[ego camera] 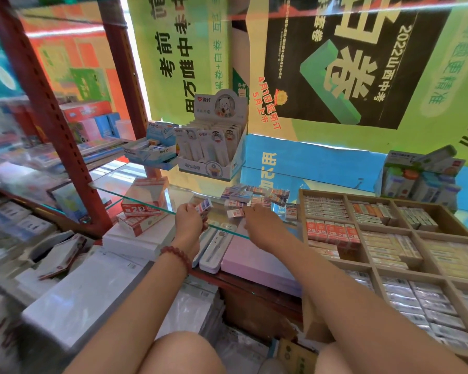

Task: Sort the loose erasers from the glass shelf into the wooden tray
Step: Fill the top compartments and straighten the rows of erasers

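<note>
Both bare forearms stretch forward side by side. The left hand point(189, 221), with a dark red bead bracelet point(177, 256) on its wrist, curls its fingers round small white-and-blue wrapped erasers point(203, 207). The right hand point(261, 224), just beside it, lies knuckles-up with its fingertips hidden, so its grip is unclear.

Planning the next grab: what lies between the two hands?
Head view: one loose eraser lies on the glass shelf between left hand and right hand, nearer the right.
</note>
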